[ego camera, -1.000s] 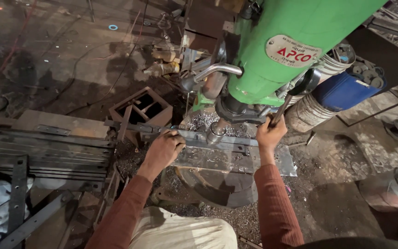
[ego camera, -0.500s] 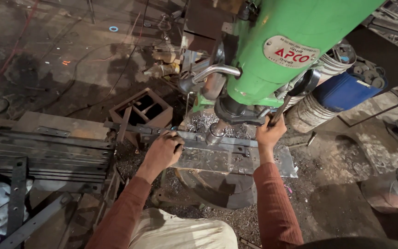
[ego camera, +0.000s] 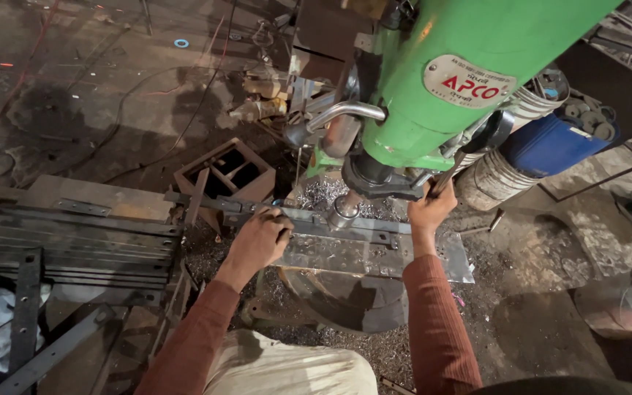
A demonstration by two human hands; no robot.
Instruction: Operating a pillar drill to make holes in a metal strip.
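A green drill press (ego camera: 477,80) towers over a work table (ego camera: 448,265). A long flat steel bar (ego camera: 316,223) lies across the table under the drill chuck (ego camera: 345,208). My left hand (ego camera: 257,238) presses down on the bar, left of the chuck, fingers curled over its edge. My right hand (ego camera: 431,208) is raised and wrapped around the dark feed lever (ego camera: 448,175) on the machine's right side. Metal shavings (ego camera: 323,194) pile up behind the bar.
A stack of flat steel bars (ego camera: 74,241) lies to the left. Behind it stands a small open metal box (ego camera: 224,175). A blue drum (ego camera: 557,143) and a ribbed grey bucket (ego camera: 491,179) stand to the right. Cables run over the dark floor.
Both hands keep their hold. The view has shifted only slightly; the bar and the lever look the same.
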